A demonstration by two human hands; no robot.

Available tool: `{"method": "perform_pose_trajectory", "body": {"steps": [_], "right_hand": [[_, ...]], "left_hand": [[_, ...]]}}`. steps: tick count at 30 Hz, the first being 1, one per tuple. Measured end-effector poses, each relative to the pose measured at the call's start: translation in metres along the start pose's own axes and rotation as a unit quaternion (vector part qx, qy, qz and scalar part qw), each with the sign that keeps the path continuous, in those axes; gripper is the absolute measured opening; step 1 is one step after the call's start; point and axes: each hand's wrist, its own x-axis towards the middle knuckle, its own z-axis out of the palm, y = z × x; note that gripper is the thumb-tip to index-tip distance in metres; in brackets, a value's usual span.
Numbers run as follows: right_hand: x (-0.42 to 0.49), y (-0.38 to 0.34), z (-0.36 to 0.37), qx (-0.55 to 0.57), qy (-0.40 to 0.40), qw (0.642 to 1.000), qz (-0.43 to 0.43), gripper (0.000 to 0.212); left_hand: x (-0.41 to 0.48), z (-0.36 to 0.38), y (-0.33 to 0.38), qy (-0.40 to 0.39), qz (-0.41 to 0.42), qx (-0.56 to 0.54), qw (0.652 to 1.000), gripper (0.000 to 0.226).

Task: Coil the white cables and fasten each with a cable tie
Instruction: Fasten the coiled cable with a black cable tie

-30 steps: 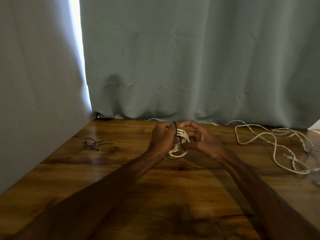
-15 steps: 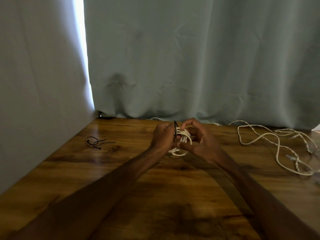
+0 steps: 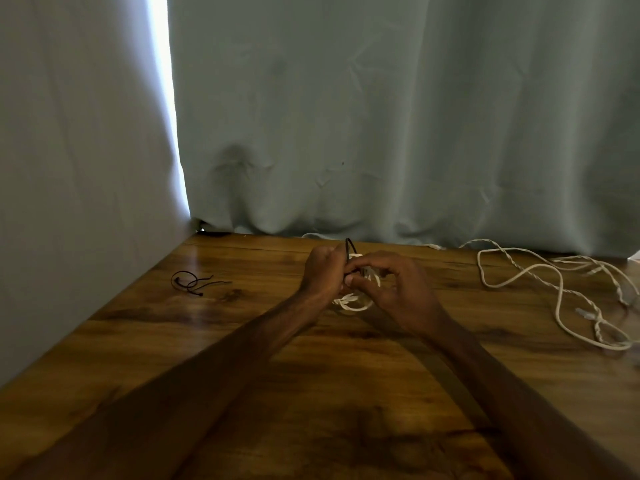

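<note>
A small coil of white cable (image 3: 353, 301) sits between my two hands above the middle of the wooden table (image 3: 242, 341). My left hand (image 3: 322, 271) grips the coil's left side. A black cable tie (image 3: 349, 247) loops up over the coil between the hands. My right hand (image 3: 398, 289) pinches the tie and the coil's strands with thumb and forefinger. Much of the coil is hidden behind my fingers. A second white cable (image 3: 554, 289) lies loose and uncoiled on the table at the right.
Spare black cable ties (image 3: 192, 282) lie on the table at the left. Grey-green curtains (image 3: 381, 116) hang along the table's back and left edges, with a bright gap (image 3: 166, 98) between them.
My right hand's thumb and forefinger have closed in on the tie and coil, right against my left hand. The tie's loop stands slightly higher. The hands stay in the same place.
</note>
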Motion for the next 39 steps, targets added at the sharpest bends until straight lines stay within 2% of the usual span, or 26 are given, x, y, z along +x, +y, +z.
{"method": "perform_pose_trajectory", "body": {"steps": [7,12,15,19,23,30,35,37,39], "right_hand": [[0.002,0.003,-0.001,-0.027,0.022,0.999,0.009,0.017],[0.000,-0.004,-0.001,0.010,0.028,0.999,-0.036,0.011],[0.001,-0.007,-0.002,0.056,0.026,0.998,-0.016,0.011],[0.002,-0.009,-0.004,0.135,0.014,0.991,0.017,0.011],[0.006,-0.011,-0.014,0.207,0.014,0.977,0.048,0.011],[0.012,-0.018,-0.038,0.299,0.068,0.948,0.089,0.013],[0.014,0.000,-0.046,0.289,0.147,0.934,0.153,0.013],[0.013,0.009,-0.045,0.273,0.141,0.934,0.180,0.009],[0.012,0.011,-0.040,0.270,0.120,0.932,0.208,0.006]], "left_hand": [[0.001,0.001,-0.003,-0.005,0.003,-0.010,1.000,0.040],[0.004,-0.006,-0.007,0.013,0.014,0.006,1.000,0.031],[0.010,-0.011,-0.013,0.015,0.011,0.023,1.000,0.029],[0.010,-0.013,-0.016,0.009,0.052,0.054,0.997,0.036],[0.006,-0.007,-0.015,-0.019,0.071,0.067,0.995,0.028],[-0.004,0.003,-0.008,-0.042,0.086,-0.012,0.995,0.026],[-0.030,0.016,0.001,-0.129,0.105,-0.026,0.986,0.021],[-0.041,0.024,0.008,-0.157,0.110,-0.056,0.980,0.021],[-0.046,0.029,0.013,-0.153,0.112,-0.073,0.979,0.020]]}}
